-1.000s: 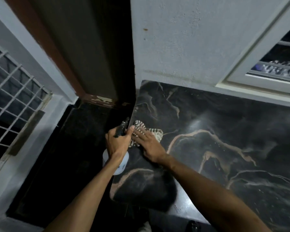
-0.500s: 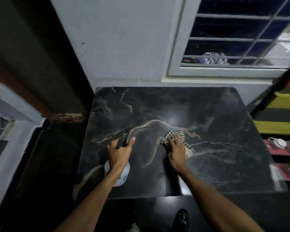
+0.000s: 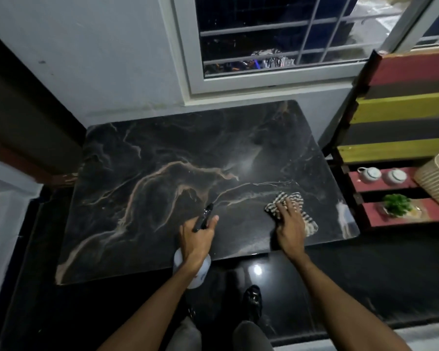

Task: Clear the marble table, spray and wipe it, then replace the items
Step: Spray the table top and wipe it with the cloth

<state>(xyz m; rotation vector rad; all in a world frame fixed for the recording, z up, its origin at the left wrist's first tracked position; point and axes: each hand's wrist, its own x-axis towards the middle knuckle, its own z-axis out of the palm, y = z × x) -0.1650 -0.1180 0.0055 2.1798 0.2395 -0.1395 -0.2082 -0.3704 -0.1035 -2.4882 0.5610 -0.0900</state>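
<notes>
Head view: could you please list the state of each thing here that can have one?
Marble table: cleared, with wet streaks near the cloth.
Striped cloth: crumpled, pressed flat on the table.
Right hand: palm down on the cloth.
Spray bottle: held at the table's near edge, nozzle aimed over it.
Left hand: closed round the bottle's neck.
Window: barred, dark behind.

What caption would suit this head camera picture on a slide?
Right hand presses a striped cloth on the marble table; left hand holds a spray bottle.
</notes>
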